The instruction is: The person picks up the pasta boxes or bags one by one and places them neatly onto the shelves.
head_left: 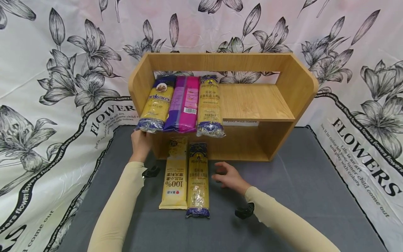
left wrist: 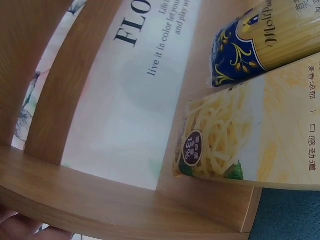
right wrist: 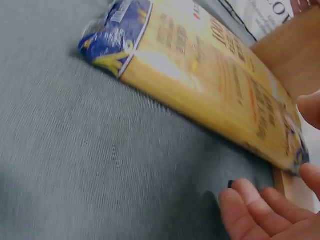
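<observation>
My left hand (head_left: 140,143) is at the front edge of the left side panel of a wooden shelf (head_left: 284,140). Its upper part is hidden below a blue-and-yellow pasta pack (head_left: 156,103). In the left wrist view, fingers (left wrist: 27,227) show beyond the panel; I cannot tell whether they grip it. My right hand (head_left: 230,176), empty with fingers loosely bent, hovers right of a spaghetti pack with blue ends (head_left: 198,182). Left of that lies a pale yellow noodle pack (head_left: 174,178). Both lie lengthwise with their far ends in the lower compartment.
On the upper board, a pink-and-purple pack (head_left: 183,105) and another spaghetti pack (head_left: 209,105) lie beside the blue-and-yellow one, their near ends overhanging the edge. Bare wood (head_left: 255,101) shows to their right. Grey cloth (head_left: 302,196) covers the table; a flower-printed sheet (head_left: 346,115) hangs behind.
</observation>
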`<state>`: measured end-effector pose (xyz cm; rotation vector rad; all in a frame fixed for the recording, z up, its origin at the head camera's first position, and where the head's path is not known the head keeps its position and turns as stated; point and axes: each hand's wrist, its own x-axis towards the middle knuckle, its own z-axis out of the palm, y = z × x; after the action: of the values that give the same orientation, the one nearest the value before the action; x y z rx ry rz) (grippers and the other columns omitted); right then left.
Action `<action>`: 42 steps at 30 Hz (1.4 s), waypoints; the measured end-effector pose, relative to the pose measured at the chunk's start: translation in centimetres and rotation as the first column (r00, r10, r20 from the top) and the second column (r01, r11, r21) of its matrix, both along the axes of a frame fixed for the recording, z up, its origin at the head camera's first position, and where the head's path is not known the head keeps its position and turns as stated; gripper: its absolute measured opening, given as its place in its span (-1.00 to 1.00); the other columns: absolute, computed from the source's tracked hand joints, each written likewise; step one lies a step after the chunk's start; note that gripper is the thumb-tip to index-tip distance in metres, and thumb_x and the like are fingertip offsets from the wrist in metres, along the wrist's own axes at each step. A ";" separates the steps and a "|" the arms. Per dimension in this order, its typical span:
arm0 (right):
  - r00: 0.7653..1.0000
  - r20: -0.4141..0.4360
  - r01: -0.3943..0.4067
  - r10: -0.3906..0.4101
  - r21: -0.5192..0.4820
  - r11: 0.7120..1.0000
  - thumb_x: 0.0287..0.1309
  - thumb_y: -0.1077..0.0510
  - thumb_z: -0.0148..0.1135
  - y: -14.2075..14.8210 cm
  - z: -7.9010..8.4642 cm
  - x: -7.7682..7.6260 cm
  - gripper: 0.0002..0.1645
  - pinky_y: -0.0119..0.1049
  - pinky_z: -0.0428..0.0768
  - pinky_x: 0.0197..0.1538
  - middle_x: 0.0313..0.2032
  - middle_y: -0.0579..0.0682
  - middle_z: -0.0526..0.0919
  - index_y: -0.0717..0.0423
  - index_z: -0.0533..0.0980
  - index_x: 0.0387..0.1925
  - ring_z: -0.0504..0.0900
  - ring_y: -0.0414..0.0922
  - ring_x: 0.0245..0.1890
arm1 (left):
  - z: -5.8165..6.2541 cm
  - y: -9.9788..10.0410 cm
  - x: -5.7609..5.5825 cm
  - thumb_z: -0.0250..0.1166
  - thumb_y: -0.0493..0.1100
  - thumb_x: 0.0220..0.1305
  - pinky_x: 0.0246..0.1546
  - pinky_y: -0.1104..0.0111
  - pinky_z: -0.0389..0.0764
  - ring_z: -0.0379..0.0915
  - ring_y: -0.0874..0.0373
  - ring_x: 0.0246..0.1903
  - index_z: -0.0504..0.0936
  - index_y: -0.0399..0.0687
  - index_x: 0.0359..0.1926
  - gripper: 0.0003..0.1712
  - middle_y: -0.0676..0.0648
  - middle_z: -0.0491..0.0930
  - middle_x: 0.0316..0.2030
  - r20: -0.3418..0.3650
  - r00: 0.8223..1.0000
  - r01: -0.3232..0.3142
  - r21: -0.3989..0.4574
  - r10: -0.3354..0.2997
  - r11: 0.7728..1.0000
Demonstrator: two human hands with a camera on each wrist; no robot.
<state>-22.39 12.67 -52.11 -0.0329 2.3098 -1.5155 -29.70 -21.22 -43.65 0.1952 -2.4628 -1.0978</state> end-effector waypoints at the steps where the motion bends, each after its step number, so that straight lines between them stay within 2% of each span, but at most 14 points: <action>1: 1.000 0.012 0.001 -0.001 -0.010 1.000 0.22 0.09 0.38 -0.5 -0.2 0.0 -0.23 -0.11 0.68 -0.23 0.28 0.30 0.53 0.07 0.35 0.43 0.73 0.02 -0.03 | -0.1 0.0 0.0 0.01 -0.20 0.52 -0.17 -0.09 0.48 0.51 -0.25 -0.24 0.61 -0.40 -0.20 -0.66 -0.46 0.66 -0.22 -0.006 1.000 -0.001 -0.005 0.001 1.000; 8: 1.000 0.016 0.020 -0.019 -0.065 0.998 0.12 0.18 0.41 -3.3 -0.7 0.2 -0.22 -0.14 0.64 -0.36 0.23 0.40 0.50 0.16 0.38 0.38 0.69 0.01 -0.21 | -0.1 0.0 0.0 0.02 -0.21 0.53 -0.21 -0.08 0.47 0.51 -0.25 -0.28 0.61 -0.39 -0.23 -0.66 -0.46 0.66 -0.26 -0.015 1.000 0.011 -0.020 -0.012 1.000; 12: 0.999 0.006 0.042 -0.042 -0.062 0.997 0.08 0.17 0.45 -4.2 -1.0 0.4 -0.20 -0.12 0.66 -0.34 0.23 0.39 0.49 0.15 0.39 0.37 0.66 0.04 -0.17 | -0.2 -0.1 0.0 0.01 -0.21 0.53 -0.20 -0.09 0.48 0.51 -0.25 -0.27 0.61 -0.39 -0.22 -0.67 -0.46 0.65 -0.26 -0.019 1.000 0.006 -0.023 -0.007 1.000; 15: 1.000 0.011 0.026 -0.025 -0.093 0.995 0.08 0.17 0.47 -4.5 -1.3 0.3 -0.17 -0.13 0.67 -0.31 0.22 0.36 0.49 0.12 0.38 0.40 0.66 0.02 -0.12 | 0.0 -0.1 -0.1 0.01 -0.20 0.54 -0.21 -0.12 0.50 0.54 -0.29 -0.30 0.59 -0.39 -0.30 -0.63 -0.46 0.65 -0.33 -0.037 0.999 0.004 -0.047 -0.005 0.999; 19: 1.000 -0.007 -0.015 0.014 -0.118 0.993 0.04 0.19 0.50 -4.9 -1.7 0.1 -0.13 -0.18 0.62 -0.32 0.17 0.31 0.52 0.10 0.39 0.40 0.63 -0.02 -0.18 | 0.1 -0.1 -0.1 -0.01 -0.14 0.57 -0.25 -0.12 0.50 0.56 -0.32 -0.34 0.59 -0.37 -0.31 -0.58 -0.45 0.65 -0.38 -0.042 0.999 0.011 -0.065 -0.014 0.998; 22: 0.997 -0.073 -0.045 0.041 -0.054 0.998 -0.02 0.19 0.54 -5.3 -1.8 0.0 -0.11 -0.10 0.62 -0.16 0.22 0.27 0.53 0.11 0.42 0.38 0.61 0.06 -0.03 | 0.1 -0.1 -0.1 -0.02 -0.12 0.58 -0.29 -0.08 0.48 0.54 -0.28 -0.36 0.61 -0.35 -0.26 -0.59 -0.43 0.65 -0.37 -0.024 1.000 0.008 -0.055 -0.010 0.998; 25: 0.988 -0.134 -0.072 0.079 0.052 0.996 -0.09 0.16 0.58 -5.7 -1.9 0.0 -0.07 0.02 0.59 0.09 0.31 0.24 0.51 0.09 0.43 0.37 0.54 0.15 0.20 | 0.1 0.0 0.0 -0.02 -0.11 0.59 -0.32 -0.03 0.46 0.51 -0.24 -0.40 0.60 -0.34 -0.29 -0.58 -0.40 0.63 -0.41 -0.015 1.000 0.001 -0.054 -0.001 0.999; 27: 0.982 -0.156 -0.092 0.109 0.116 0.989 -0.11 0.14 0.59 -5.9 -1.9 -0.1 -0.05 0.08 0.56 0.17 0.34 0.23 0.49 0.05 0.42 0.38 0.52 0.19 0.25 | 0.1 0.1 0.0 -0.02 -0.11 0.59 -0.35 0.01 0.44 0.49 -0.21 -0.43 0.57 -0.31 -0.33 -0.58 -0.37 0.61 -0.46 -0.017 1.000 -0.002 -0.059 0.001 0.998; 31: 0.975 -0.172 -0.113 0.143 0.173 0.978 -0.11 0.15 0.59 -6.2 -1.7 0.0 -0.02 0.15 0.55 0.19 0.36 0.23 0.48 0.02 0.39 0.40 0.51 0.23 0.28 | 0.2 0.1 -0.1 -0.03 -0.12 0.59 -0.39 0.03 0.41 0.46 -0.21 -0.48 0.48 -0.27 -0.47 -0.55 -0.35 0.57 -0.54 -0.036 0.999 -0.002 -0.078 -0.001 0.997; 33: 0.974 -0.167 -0.124 0.154 0.177 0.976 -0.09 0.16 0.58 -6.4 -1.5 0.0 -0.02 0.18 0.53 0.21 0.39 0.22 0.45 0.02 0.37 0.42 0.47 0.25 0.33 | 0.1 0.0 -0.1 -0.02 -0.13 0.58 -0.37 0.00 0.43 0.48 -0.23 -0.47 0.49 -0.27 -0.47 -0.55 -0.37 0.58 -0.53 -0.046 0.999 -0.002 -0.081 -0.001 0.997; 39: 0.971 -0.178 -0.123 0.158 0.196 0.973 -0.14 0.21 0.59 -6.8 -1.4 0.1 0.00 0.20 0.51 0.23 0.39 0.20 0.45 0.03 0.38 0.41 0.45 0.25 0.35 | 0.1 0.0 0.0 -0.01 -0.14 0.57 -0.26 -0.10 0.49 0.55 -0.30 -0.34 0.61 -0.36 -0.25 -0.60 -0.44 0.65 -0.37 -0.034 0.999 0.007 -0.062 -0.009 0.998; 42: 0.967 -0.197 -0.118 0.161 0.215 0.969 -0.15 0.22 0.58 -6.9 -1.5 0.2 0.00 0.19 0.51 0.23 0.37 0.21 0.48 0.05 0.39 0.40 0.47 0.25 0.33 | 0.1 0.1 0.0 -0.02 -0.15 0.58 -0.31 -0.05 0.47 0.53 -0.27 -0.38 0.61 -0.36 -0.24 -0.61 -0.42 0.63 -0.40 -0.037 0.999 0.006 -0.065 -0.008 0.998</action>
<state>-22.22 5.73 -53.60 -0.3136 2.5585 -1.2547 -29.67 -21.16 -43.53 0.1454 -2.4635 -1.0142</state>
